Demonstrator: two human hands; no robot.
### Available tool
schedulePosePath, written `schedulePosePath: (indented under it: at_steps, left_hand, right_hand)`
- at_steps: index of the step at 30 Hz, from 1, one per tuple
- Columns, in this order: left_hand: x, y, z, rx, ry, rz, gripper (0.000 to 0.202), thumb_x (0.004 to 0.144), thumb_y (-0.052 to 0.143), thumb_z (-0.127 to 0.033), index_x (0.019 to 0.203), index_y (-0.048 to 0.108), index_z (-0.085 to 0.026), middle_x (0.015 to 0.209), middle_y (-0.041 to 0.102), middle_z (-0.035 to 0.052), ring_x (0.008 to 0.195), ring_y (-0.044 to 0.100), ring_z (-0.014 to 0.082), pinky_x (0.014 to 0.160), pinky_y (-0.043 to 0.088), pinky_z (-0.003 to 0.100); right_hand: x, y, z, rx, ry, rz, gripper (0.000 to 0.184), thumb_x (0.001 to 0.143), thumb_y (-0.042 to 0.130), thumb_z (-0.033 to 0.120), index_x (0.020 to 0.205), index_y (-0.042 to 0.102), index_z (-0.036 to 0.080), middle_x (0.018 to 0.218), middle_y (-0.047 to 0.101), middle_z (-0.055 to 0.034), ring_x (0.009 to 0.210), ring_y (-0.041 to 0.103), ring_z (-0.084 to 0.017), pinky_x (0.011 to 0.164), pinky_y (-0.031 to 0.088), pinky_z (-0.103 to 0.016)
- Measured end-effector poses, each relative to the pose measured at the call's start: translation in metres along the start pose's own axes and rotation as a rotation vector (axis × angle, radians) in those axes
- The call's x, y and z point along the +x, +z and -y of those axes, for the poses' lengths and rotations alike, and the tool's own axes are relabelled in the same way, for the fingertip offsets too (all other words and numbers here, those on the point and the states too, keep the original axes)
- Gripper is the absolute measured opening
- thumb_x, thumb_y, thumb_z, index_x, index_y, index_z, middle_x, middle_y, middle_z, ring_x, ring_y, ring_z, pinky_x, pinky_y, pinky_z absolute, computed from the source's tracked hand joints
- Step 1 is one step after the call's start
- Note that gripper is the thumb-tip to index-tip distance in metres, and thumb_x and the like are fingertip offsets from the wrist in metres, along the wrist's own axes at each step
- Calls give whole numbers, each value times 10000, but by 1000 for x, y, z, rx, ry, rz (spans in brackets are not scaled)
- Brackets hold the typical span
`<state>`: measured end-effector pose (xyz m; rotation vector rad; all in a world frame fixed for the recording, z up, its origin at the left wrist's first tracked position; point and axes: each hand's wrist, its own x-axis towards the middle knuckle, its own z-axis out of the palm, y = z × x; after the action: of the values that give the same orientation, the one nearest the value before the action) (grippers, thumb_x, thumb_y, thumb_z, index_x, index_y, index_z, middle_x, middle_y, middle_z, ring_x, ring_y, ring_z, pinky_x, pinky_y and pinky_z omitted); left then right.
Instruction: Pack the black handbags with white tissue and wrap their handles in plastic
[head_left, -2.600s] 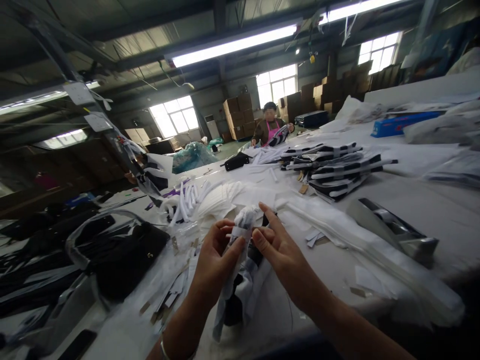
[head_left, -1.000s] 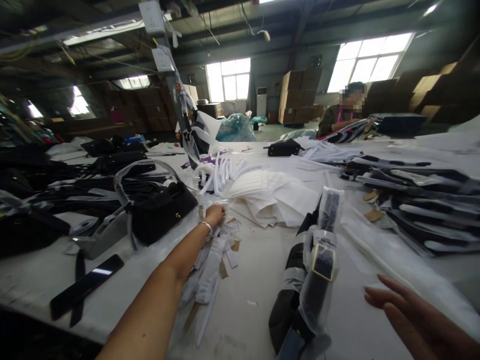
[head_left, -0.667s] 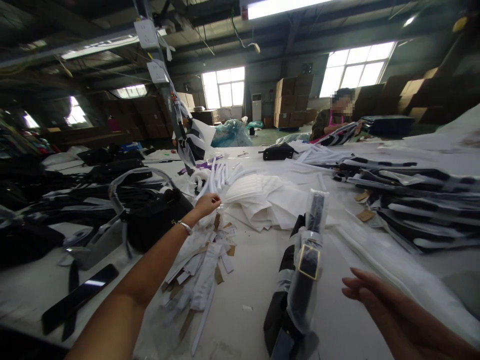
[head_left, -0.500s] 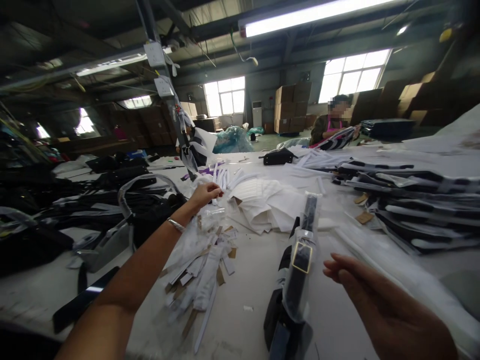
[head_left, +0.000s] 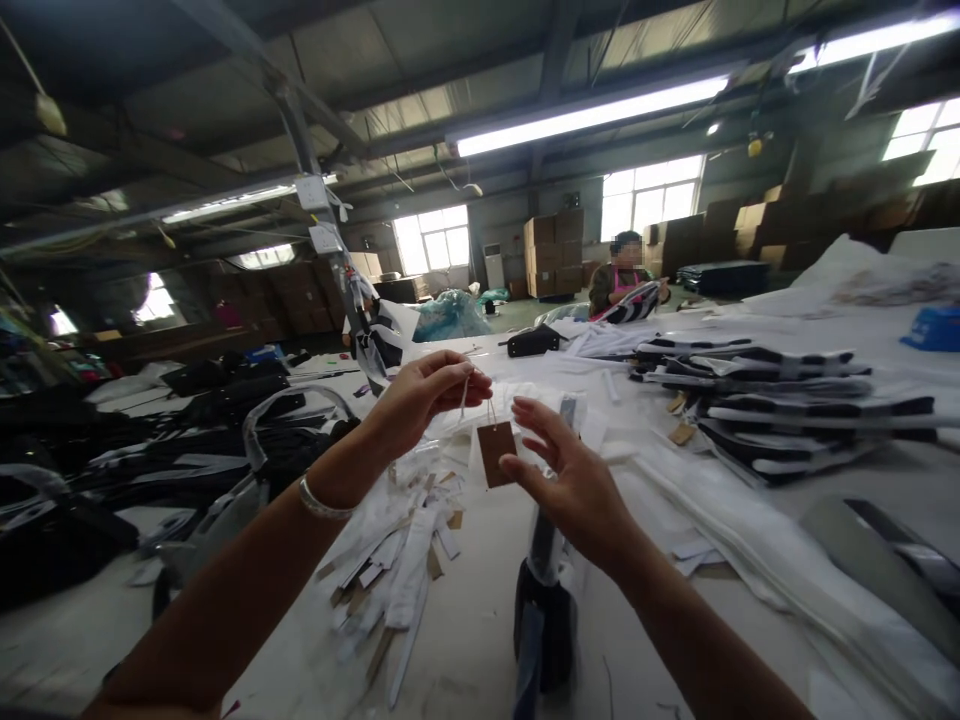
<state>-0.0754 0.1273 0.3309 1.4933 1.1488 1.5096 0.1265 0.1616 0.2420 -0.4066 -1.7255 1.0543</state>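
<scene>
My left hand (head_left: 420,400) is raised over the table, its fingertips pinched on the thin string of a small brown paper tag (head_left: 496,453) that dangles below. My right hand (head_left: 574,478) is just right of the tag, fingers spread, thumb touching the tag's lower edge. Under my right hand a black item wrapped in clear plastic (head_left: 546,590) lies on the white table (head_left: 480,640). A loose heap of white strips and brown tags (head_left: 401,560) lies below my left wrist.
Black bags and straps (head_left: 225,420) crowd the left side. Stacked black-and-white wrapped items (head_left: 772,400) lie at the right, with a grey tape dispenser (head_left: 885,560) nearer. A co-worker in a pink apron (head_left: 622,280) stands at the far end. Cardboard boxes (head_left: 551,250) line the back wall.
My left hand has lifted a brown tag by its string from the heap and brought it toward me. My right hand has risen to meet the tag. The view tilted up.
</scene>
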Motion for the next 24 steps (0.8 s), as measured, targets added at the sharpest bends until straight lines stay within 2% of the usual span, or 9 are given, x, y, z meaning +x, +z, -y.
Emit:
schedulePosePath:
  at_steps: [3,5,7,10,12,15,18,21,24]
  left_hand:
    - [-19,27,-10,-50,-18,56,213,831,735,-339,865,631,-156,867,725,39,804,694,162,771,542,282]
    - [-30,40,-13,-51,-16,65,206,836,733,-335,859,623,-163,866,712,29,825,685,159,778,544,281]
    - [-37,50,-11,-23,-5,58,190,859,712,-336,862,621,-170,877,699,22,857,672,156,787,544,278]
    - [-42,61,-4,31,17,58,182,892,681,-348,889,630,-173,926,694,29,914,664,163,816,539,284]
    - [-43,68,4,28,13,75,208,897,677,-370,908,624,-169,965,705,47,938,679,184,848,536,311]
    - [-42,77,14,-42,-25,123,245,905,665,-401,930,583,-172,945,724,64,900,706,211,855,542,360]
    - [-41,85,21,-102,-68,147,252,915,650,-414,907,548,-184,798,713,32,796,703,190,819,549,351]
    - [-40,87,24,-120,-108,168,242,903,674,-388,867,551,-182,663,632,-19,731,685,158,807,539,302]
    - [-39,85,24,-203,-167,255,216,906,678,-374,962,612,-175,643,557,-51,650,646,116,856,540,313]
  right_hand:
    - [-10,-2,1,169,122,-30,557,781,798,362,1271,556,250,1127,709,-78,1007,702,-237,870,590,-372]
    - [-19,-9,2,268,193,-53,511,763,810,368,1190,561,237,976,728,-49,867,718,-215,750,599,-334]
    - [-28,-18,3,358,258,-58,481,752,820,400,1125,577,219,894,729,-36,787,712,-201,691,590,-318]
    - [-39,-30,2,369,306,-62,366,784,787,461,978,666,175,834,729,-49,728,688,-187,682,576,-323]
    - [-45,-36,-1,267,257,-94,316,807,763,467,916,742,171,916,739,-75,835,689,-209,773,571,-348]
    - [-51,-44,-7,82,137,-146,261,846,725,442,964,801,221,1058,720,-76,998,660,-231,896,538,-362]
    - [-56,-51,-7,11,149,-147,279,883,685,413,1082,779,241,1056,720,-61,973,662,-219,878,537,-348]
    - [-62,-58,-4,113,247,-102,368,873,702,409,1195,719,230,1009,736,-54,931,671,-215,856,545,-354]
    - [-67,-65,-5,332,326,-36,434,864,719,424,1256,675,243,939,723,-31,869,660,-182,816,540,-318]
